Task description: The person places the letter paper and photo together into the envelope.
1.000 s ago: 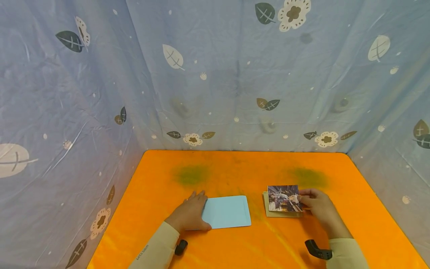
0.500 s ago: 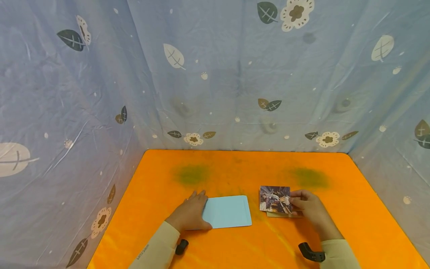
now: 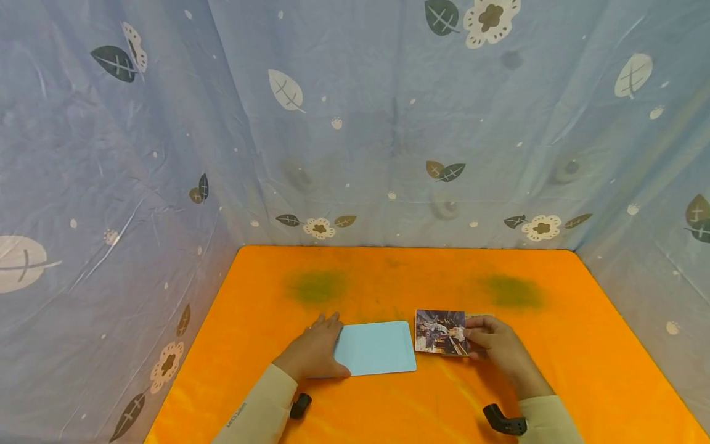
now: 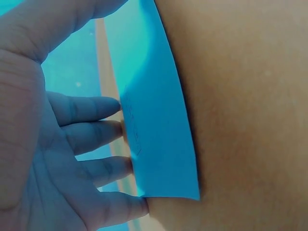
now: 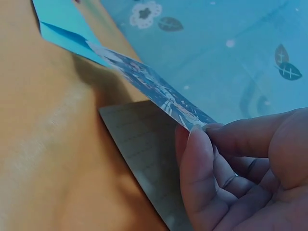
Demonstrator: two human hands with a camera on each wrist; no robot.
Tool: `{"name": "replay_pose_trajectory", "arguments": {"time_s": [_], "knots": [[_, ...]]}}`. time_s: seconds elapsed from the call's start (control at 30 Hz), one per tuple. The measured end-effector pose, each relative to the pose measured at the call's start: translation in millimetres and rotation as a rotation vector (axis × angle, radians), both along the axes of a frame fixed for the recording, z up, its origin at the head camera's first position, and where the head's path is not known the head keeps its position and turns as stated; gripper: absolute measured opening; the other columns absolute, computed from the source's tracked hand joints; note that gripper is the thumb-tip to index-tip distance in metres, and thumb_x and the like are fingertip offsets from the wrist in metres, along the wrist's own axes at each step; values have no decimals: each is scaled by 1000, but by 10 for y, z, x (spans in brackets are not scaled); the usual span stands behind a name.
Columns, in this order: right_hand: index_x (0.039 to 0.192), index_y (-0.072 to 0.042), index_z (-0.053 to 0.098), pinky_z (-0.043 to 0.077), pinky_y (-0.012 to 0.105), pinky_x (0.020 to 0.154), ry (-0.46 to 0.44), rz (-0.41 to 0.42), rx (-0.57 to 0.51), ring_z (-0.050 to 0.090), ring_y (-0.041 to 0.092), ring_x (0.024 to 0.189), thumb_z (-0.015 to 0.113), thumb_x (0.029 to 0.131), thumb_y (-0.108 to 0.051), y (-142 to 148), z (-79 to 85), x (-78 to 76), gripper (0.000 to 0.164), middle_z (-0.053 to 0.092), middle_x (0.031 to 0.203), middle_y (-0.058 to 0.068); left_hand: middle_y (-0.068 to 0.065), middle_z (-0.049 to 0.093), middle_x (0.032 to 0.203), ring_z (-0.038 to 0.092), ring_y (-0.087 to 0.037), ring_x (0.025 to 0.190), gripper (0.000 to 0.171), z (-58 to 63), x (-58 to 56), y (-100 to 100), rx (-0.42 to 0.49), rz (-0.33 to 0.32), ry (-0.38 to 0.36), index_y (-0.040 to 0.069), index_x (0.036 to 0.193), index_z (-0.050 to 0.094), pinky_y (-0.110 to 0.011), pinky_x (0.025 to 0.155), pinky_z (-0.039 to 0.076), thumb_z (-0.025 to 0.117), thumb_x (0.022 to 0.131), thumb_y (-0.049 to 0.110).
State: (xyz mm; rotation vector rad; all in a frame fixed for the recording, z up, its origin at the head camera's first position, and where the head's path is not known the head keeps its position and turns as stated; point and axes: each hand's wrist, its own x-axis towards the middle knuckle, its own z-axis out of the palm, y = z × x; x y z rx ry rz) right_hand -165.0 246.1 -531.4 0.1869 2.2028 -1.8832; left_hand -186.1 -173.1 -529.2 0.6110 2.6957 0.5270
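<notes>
On the table lies a light blue envelope [image 3: 379, 348], its left end under my left hand [image 3: 316, 350]. In the left wrist view the straight fingers [image 4: 103, 132] reach the edge of this blue paper. My right hand [image 3: 496, 346] pinches a printed picture card [image 3: 440, 333] by its right edge, between thumb and fingers. The card is raised and tilted, its left edge close to the envelope's right end. Part of a beige sheet with faint lines [image 5: 144, 134] shows below the card; card and right hand hide most of it in the head view.
An orange cloth [image 3: 388, 283] with two greenish patches covers the table. Blue patterned curtains [image 3: 355, 154] stand along the back and both sides. Each wrist wears a black camera band, such as the right one [image 3: 503, 420].
My right hand has moved the picture card left, off the beige sheet and close up to the envelope. My left hand and the envelope have stayed in place.
</notes>
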Motion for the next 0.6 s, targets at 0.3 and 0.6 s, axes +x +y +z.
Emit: {"name": "replay_pose_trajectory", "arguments": {"time_s": [0.3, 0.6], "knots": [[135, 9, 58, 63, 36, 73, -35, 12, -18, 64, 29, 88, 59, 113, -7, -104, -25, 18, 27, 64, 106, 15, -18, 30, 175, 24, -47, 160, 106, -7, 6, -5, 12, 1, 3, 2, 163, 48, -68, 121, 30, 91, 81, 56], [130, 9, 59, 63, 36, 70, -39, 35, -24, 63, 28, 85, 59, 112, -4, -174, -62, 30, 22, 63, 101, 16, -18, 31, 174, 24, -47, 160, 105, -27, 1, -11, 21, 3, 4, 2, 162, 49, -67, 122, 29, 93, 81, 54]]}}
